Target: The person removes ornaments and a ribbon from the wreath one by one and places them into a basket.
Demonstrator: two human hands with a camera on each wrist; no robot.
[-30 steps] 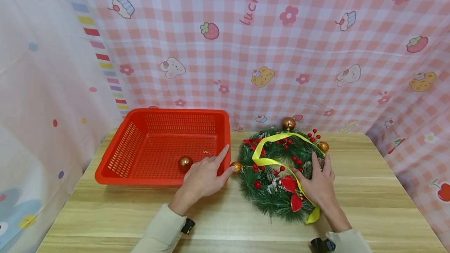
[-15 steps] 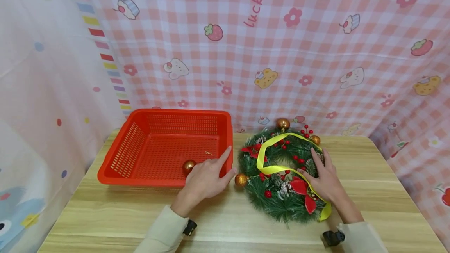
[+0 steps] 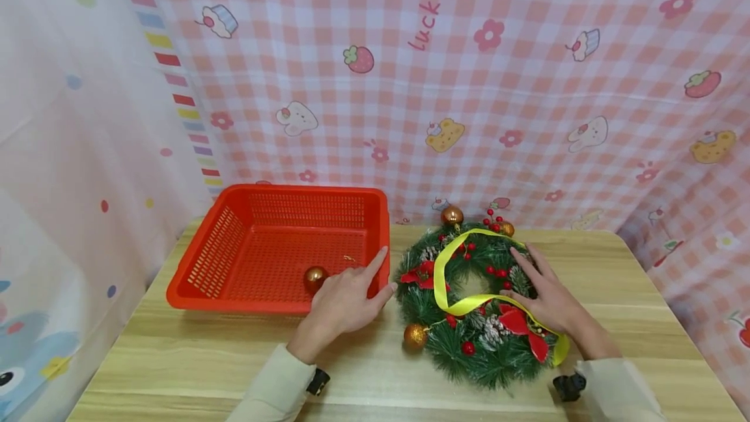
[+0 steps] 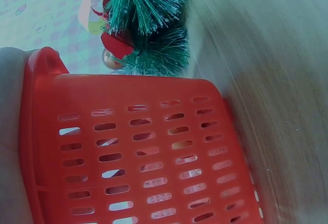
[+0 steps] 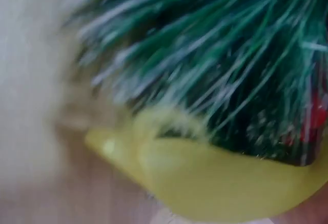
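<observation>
Christmas wreath [image 3: 493,254]: turned anticlockwise since the earlier frame; lies on the wooden table [image 3: 638,305], beside the red basket [image 3: 234,305].
Right hand [image 3: 549,298]: spread on the wreath's right side, fingers mostly straight, thumb by the yellow ribbon [image 3: 440,275].
Left hand [image 3: 347,301]: unclenched at the basket's corner, index and thumb extended.
Copper bauble [image 3: 314,277]: inside the basket.

"What is worn to the left of the wreath [image 3: 492,256]?"

"A pale cream sleeve [image 3: 274,383], plain, in one colour. Just beside its end, on the side facing the wreath, sits a small black device [image 3: 318,381]."

"And to the wreath's right?"

"A matching pale sleeve [image 3: 618,386] with a second black device [image 3: 569,386], again on the side towards the wreath, chunky and rounded. Finer details are too small to tell."
</observation>
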